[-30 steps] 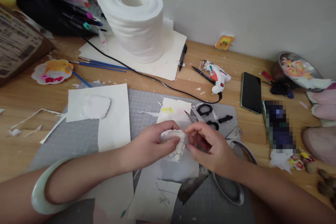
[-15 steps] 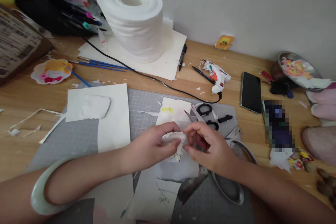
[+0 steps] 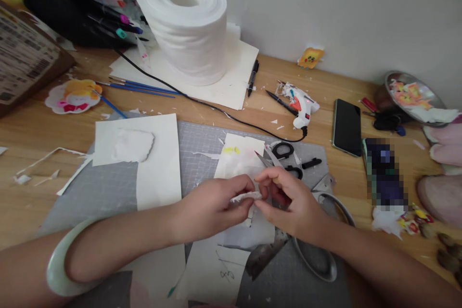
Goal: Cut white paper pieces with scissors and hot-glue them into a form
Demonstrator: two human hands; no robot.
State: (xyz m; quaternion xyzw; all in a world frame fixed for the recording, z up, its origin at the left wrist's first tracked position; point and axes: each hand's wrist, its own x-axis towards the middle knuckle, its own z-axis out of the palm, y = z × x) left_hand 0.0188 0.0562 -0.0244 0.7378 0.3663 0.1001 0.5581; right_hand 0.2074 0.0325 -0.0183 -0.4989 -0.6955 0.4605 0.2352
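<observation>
A small white paper cutout (image 3: 246, 197), seen nearly edge-on, is pinched between the thumb and fingers of my left hand (image 3: 220, 204). At its right end, the curled fingertips and thumb of my right hand (image 3: 288, 199) close on the edge. Below the hands lies a white sheet (image 3: 231, 236), and a piece with black drawn lines partly shows under my fingers. Just behind my right hand are black-handled scissors (image 3: 283, 150), their blades partly hidden. Another puffy white cutout (image 3: 134, 145) rests on paper to the left.
A grey cutting mat (image 3: 198, 137) covers the desk under large metal shears (image 3: 332, 260). Behind stand a white tissue roll (image 3: 184, 33) and a corded glue gun (image 3: 303, 108). Two phones (image 3: 346, 127) and a metal bowl (image 3: 415, 96) of scraps are at the right; brushes (image 3: 144, 88) lie left.
The white cutout has been tilted from showing its face to nearly edge-on. Both hands stay close together around it. The view has shifted slightly.
</observation>
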